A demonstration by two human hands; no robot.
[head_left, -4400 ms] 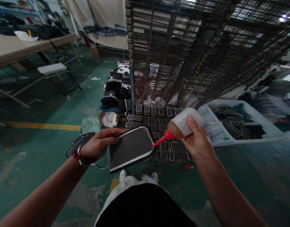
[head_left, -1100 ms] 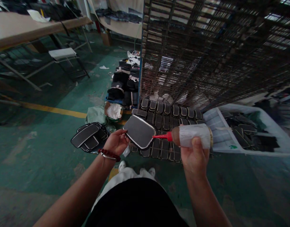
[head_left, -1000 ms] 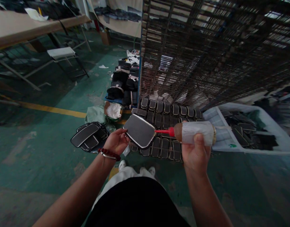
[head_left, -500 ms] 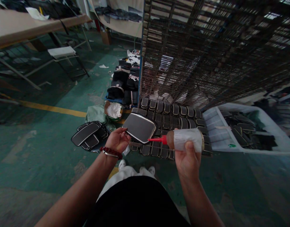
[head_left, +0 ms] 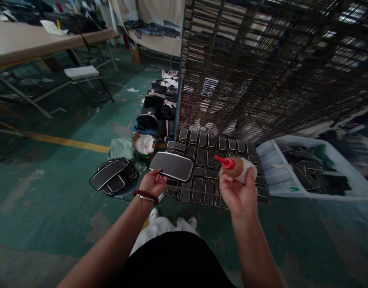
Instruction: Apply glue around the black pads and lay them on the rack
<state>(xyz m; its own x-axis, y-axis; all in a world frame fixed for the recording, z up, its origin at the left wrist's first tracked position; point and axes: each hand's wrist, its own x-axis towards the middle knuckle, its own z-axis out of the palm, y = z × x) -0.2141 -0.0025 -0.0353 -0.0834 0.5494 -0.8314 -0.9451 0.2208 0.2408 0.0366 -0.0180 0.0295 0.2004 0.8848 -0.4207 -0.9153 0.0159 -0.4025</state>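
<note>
My left hand (head_left: 154,182) pinches the near left edge of a dark, rounded-corner panel (head_left: 173,165) with a pale line along its rim. In my right hand (head_left: 239,192) is a glue bottle (head_left: 238,167) with a red nozzle and a whitish wrap. Its nozzle points up and left, apart from the panel. Below the panel and bottle, rows of similar dark panels (head_left: 197,190) lie on a wire rack. To the left, more such panels (head_left: 111,176) are piled on a round-edged support, mostly hidden.
A tall stack of wire racks (head_left: 232,80) rises ahead and to the right. A white bin (head_left: 274,172) holding dark pieces stands right. Bundled black pieces (head_left: 154,106), a green sack (head_left: 122,148), a stool (head_left: 82,73) and a brown-topped table (head_left: 22,42) are on the left.
The nozzle has left the panel's right edge, and the bottle has tilted to point up and left. The panel has turned slightly and lowered in my left hand.
</note>
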